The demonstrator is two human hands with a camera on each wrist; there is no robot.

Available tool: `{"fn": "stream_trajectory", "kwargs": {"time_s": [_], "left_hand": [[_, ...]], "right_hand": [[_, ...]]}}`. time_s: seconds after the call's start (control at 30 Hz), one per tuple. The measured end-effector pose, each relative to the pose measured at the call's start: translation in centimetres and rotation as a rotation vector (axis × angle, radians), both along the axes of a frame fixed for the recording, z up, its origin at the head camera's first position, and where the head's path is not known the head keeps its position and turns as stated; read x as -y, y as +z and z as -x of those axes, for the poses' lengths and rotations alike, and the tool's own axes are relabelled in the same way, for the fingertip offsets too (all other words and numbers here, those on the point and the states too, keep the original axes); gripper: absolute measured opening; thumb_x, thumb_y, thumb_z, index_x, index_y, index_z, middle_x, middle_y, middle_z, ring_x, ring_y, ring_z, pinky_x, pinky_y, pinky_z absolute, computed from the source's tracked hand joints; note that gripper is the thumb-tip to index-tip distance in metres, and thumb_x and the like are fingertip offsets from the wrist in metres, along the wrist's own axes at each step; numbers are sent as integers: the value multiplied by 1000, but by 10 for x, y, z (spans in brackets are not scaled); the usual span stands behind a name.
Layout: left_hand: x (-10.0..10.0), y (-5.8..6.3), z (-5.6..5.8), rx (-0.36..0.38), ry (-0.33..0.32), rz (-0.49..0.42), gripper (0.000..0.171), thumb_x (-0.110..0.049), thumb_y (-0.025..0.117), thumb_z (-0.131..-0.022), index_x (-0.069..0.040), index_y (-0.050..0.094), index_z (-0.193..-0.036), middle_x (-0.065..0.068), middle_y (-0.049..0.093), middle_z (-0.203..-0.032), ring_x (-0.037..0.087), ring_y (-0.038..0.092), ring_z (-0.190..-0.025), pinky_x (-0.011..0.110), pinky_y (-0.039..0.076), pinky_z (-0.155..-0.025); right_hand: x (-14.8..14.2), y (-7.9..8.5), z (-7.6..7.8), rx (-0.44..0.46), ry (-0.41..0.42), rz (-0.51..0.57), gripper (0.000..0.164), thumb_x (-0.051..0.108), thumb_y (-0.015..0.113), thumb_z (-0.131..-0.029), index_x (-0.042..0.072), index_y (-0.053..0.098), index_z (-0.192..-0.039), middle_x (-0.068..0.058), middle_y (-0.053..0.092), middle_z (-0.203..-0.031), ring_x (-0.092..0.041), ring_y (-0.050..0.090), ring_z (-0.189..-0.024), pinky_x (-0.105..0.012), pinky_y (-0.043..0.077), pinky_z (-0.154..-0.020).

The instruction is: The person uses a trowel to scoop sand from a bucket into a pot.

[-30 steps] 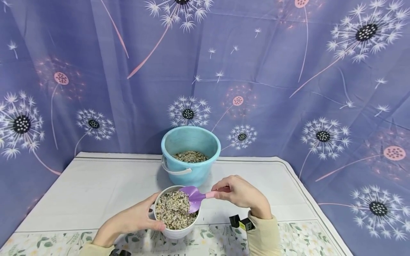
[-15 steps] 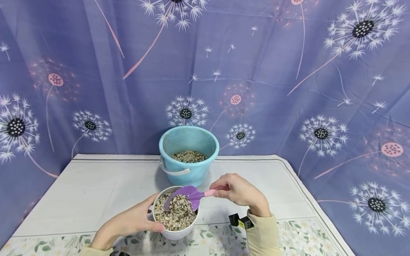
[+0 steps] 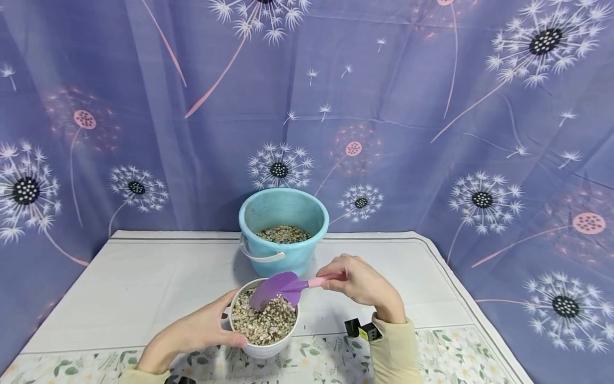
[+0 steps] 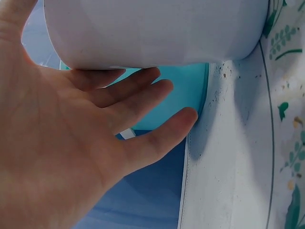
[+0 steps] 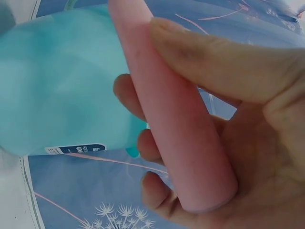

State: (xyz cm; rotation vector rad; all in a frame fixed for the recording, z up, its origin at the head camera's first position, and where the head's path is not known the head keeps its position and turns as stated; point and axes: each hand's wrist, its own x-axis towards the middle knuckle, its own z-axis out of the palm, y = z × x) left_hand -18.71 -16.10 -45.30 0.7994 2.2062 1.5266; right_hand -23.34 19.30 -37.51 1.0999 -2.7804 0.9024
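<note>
A white pot (image 3: 265,350), filled near its rim with coarse, pale-brown granular mix (image 3: 261,322), is steadied by my left hand (image 3: 201,325). The thumb lies at the front rim and the fingers reach round the far left side; in the left wrist view those fingers (image 4: 143,98) touch the pot's wall (image 4: 157,33). My right hand (image 3: 362,282) grips the pink handle (image 5: 171,114) of a purple hand trowel (image 3: 280,288). Its blade is turned over, back side up, with the tip down at the mix. Part of the far rim is hidden behind the blade.
Just behind the pot stands a light-blue bucket (image 3: 283,261) with a white handle (image 3: 268,258), partly filled with similar granular mix (image 3: 284,234). A white tabletop cover (image 3: 158,288) has a floral front strip (image 3: 77,368). Patterned blue curtain (image 3: 201,160) hangs behind and at both sides.
My right hand has turned the trowel over and raised its handle slightly; the granular mix on the blade has slid into the pot. The left hand stays on the pot.
</note>
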Motion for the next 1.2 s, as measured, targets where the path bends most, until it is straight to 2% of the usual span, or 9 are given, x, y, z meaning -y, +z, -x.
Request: {"fn": "stream_trajectory", "kwargs": {"time_s": [0.37,0.63,0.8,1.03,1.2], "left_hand": [[1,-3,-1,-21,2,-4,98,-19,82,-81,-2,18,-154,22,33,-151,41,31,-136,63,22,-107],[0,0,1,-30,-10,3,101,-20,81,-82,-4,14,-156,23,24,-155,43,23,-140,65,18,-108],[0,-1,1,-36,-5,11,101,-21,81,-82,-3,14,-155,24,24,-155,44,23,-140,65,17,-108],[-1,-1,0,-30,6,19,102,-22,81,-81,-4,14,-156,23,24,-156,44,22,-140,64,16,-109],[-1,0,0,-30,13,17,104,-24,82,-80,-3,13,-156,25,20,-156,46,19,-141,65,14,-109]], "right_hand": [[4,2,0,-92,-43,0,20,18,76,-86,19,76,-105,17,65,-89,-4,54,-79,-28,47,-73],[7,6,-5,-173,-85,25,26,15,78,-82,15,75,-108,11,67,-95,-7,53,-84,-31,47,-77],[8,7,-5,-232,-95,38,26,13,79,-82,14,76,-107,11,67,-96,-7,52,-85,-30,46,-76],[9,7,-7,-251,-108,50,28,14,79,-81,15,75,-109,9,68,-100,-8,54,-92,-33,47,-81],[10,6,-6,-273,-109,56,26,15,79,-82,15,76,-108,7,68,-99,-10,55,-91,-34,48,-79]]}}
